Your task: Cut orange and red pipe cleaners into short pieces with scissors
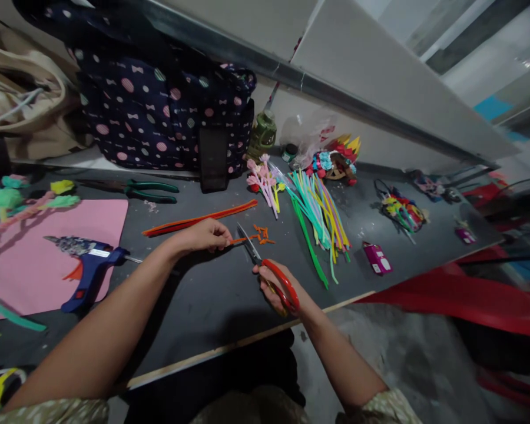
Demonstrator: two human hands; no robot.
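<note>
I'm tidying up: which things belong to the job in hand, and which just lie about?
Likely in use:
red-handled scissors, in the right hand
short orange strip, in the left hand
orange snippets

Apparently lying about:
green-handled pliers
blue glue gun
purple box
polka-dot bag

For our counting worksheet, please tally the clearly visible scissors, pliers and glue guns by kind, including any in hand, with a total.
Scissors, held in the right hand: 1
Pliers: 1
Glue gun: 1
Total: 3
</note>
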